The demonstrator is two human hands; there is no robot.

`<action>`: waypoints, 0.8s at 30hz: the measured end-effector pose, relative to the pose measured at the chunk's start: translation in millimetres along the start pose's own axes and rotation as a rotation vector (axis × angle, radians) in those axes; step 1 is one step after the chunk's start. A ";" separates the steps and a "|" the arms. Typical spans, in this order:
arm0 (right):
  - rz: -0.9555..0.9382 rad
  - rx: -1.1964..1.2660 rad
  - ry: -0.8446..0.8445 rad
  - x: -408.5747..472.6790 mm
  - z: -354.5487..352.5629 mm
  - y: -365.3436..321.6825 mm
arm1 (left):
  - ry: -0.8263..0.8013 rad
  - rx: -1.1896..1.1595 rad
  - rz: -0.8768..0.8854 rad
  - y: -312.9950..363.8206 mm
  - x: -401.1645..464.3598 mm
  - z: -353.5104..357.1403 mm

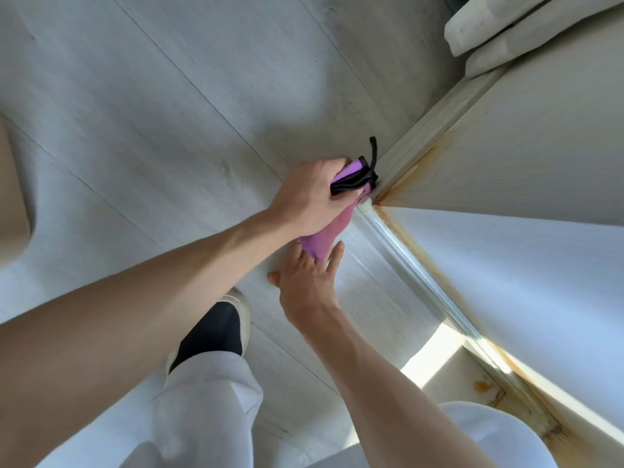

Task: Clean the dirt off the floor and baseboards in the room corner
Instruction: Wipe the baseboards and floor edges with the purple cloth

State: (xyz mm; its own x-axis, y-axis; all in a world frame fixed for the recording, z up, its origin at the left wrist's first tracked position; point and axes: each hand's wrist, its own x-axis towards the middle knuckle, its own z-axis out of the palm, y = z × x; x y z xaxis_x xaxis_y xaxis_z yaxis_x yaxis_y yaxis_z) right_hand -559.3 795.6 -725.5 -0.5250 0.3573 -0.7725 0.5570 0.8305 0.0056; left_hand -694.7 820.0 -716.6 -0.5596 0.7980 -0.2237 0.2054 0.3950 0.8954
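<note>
Nearest the camera, a white trouser leg point(206, 393) and a dark shoe point(216, 329) stand on the pale plank floor point(152, 113). Just beyond them the right hand point(309, 282) lies flat on the floor with its fingers spread and straight, the fingertips touching the trailing lower end of the purple cloth point(324, 236). Farther on, the left hand point(309, 197) grips the bunched cloth, fingers curled round it, with a black-edged fold and a black loop sticking out toward the wall. The cloth's long axis runs from the right hand's fingertips up and away to the room corner point(368, 201), where its far end presses against the small corner piece joining the two baseboards point(429, 130). The left hand is therefore the nearer one to the corner, and the dirt lies straight ahead of it. Rusty brown staining fans out along the wall just above both baseboards, thickest at the corner, and more shows far down the right-hand baseboard, so the work there looks far from done.
</note>
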 end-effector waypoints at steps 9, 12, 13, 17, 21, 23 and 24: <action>0.004 -0.023 -0.001 -3.4 -6.9 -1.5 | 0.016 -0.012 -0.006 9.4 20.7 4.3; -0.009 -0.021 -0.003 -2.0 -4.2 -1.0 | 0.000 -0.036 0.003 2.3 5.4 -0.2; 0.002 -0.023 0.013 -3.0 -5.3 -1.1 | 0.021 -0.020 0.012 7.4 16.8 2.3; 0.032 -0.022 0.047 -9.2 -12.8 -3.2 | 0.031 0.005 0.008 30.5 59.1 14.7; 0.031 0.000 -0.002 -4.1 -9.0 -2.3 | 0.006 -0.092 0.007 18.7 21.1 5.2; 0.021 0.012 -0.045 -5.1 -10.2 -1.4 | 0.008 -0.101 0.022 17.3 0.5 3.4; 0.011 0.016 -0.064 -7.3 -12.4 -0.5 | 0.013 -0.104 0.028 19.3 -5.3 6.0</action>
State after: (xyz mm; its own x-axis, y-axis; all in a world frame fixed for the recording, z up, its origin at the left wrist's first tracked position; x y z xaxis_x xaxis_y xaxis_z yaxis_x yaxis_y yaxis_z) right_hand -563.7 797.9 -712.0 -0.4766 0.3382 -0.8115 0.5731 0.8195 0.0049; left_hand -683.0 826.1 -700.4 -0.5654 0.8019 -0.1932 0.1371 0.3224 0.9366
